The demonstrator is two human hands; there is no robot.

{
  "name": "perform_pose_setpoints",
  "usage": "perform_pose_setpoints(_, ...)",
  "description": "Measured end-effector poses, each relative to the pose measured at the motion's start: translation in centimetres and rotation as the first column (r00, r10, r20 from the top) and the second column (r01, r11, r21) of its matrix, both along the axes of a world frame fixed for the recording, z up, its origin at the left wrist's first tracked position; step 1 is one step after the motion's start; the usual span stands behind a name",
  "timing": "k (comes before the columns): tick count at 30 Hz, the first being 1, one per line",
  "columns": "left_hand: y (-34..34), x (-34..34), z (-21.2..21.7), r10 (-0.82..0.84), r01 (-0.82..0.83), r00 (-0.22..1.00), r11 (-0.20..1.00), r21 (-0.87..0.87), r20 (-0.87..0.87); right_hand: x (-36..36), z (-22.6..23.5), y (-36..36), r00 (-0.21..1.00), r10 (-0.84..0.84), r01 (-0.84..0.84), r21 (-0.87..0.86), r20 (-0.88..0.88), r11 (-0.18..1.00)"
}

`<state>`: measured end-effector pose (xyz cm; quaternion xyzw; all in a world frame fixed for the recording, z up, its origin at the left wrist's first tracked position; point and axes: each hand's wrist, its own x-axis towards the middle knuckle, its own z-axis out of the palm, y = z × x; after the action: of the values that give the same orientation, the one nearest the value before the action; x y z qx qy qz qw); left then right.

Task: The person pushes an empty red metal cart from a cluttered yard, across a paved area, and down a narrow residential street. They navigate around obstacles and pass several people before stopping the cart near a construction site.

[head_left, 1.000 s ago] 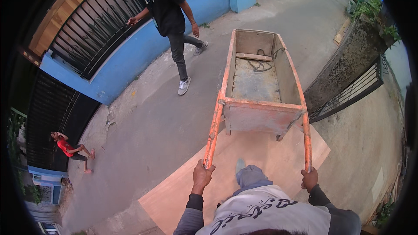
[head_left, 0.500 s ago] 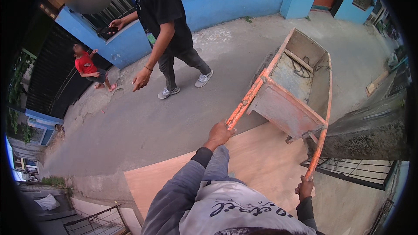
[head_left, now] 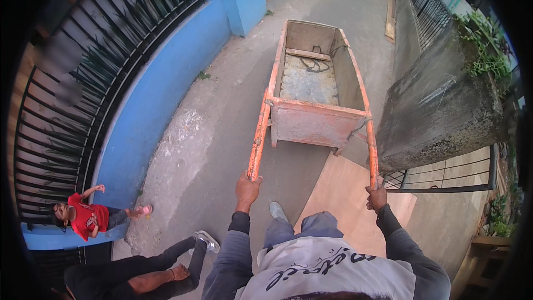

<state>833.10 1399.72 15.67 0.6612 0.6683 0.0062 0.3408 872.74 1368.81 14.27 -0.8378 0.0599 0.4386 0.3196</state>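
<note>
A box-shaped handcart (head_left: 316, 125) with worn orange edges stands in front of me on the paved lane. My left hand (head_left: 247, 191) is wrapped round the end of its left orange handle (head_left: 259, 141). Round the end of the right handle (head_left: 371, 150) my right hand (head_left: 376, 198) is closed too. Inside the cart lie a wooden strip (head_left: 307, 54) across the bed and a dark looped cord or cable (head_left: 316, 65). The wheels are hidden beneath the box.
A blue wall (head_left: 133, 116) with black railings runs along the left. A child in a red shirt (head_left: 90, 216) and a person in dark clothes (head_left: 133, 272) are at lower left. On the right rises a grey concrete wall (head_left: 438, 111); a plywood sheet (head_left: 338, 189) lies near my feet.
The cart has swung from pointing up-right to nearly straight ahead, with both hands still on the handles. My feet have moved partly off the plywood, and the passer-by has shifted to lower left.
</note>
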Motion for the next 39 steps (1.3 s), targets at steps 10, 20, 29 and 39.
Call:
perform_pose_setpoints(10,29.5,12.4,-4.2,-0.022,0.024,0.988,1.0,-0.009,0.151,9.6,-2.4,25.1,0.999,-0.017,0.015,0.043,0.049,0.999)
perform_pose_setpoints(20,50.4,25.1,-8.7,-0.003,0.013,0.98,0.999,-0.052,0.199,21.0,-7.0,45.3,0.991,0.015,-0.016,0.009,0.134,1.0)
perform_pose_setpoints(29,71.1,40.7,-14.0,0.041,0.04,0.94,0.973,-0.229,0.338,35.9,-6.6,64.8,0.952,0.191,-0.145,-0.201,0.238,0.969)
perform_pose_setpoints(39,98.6,56.9,-22.0,0.032,0.024,0.985,0.949,-0.313,0.171,49.7,-9.6,89.3,0.827,0.287,-0.076,-0.409,0.484,0.909)
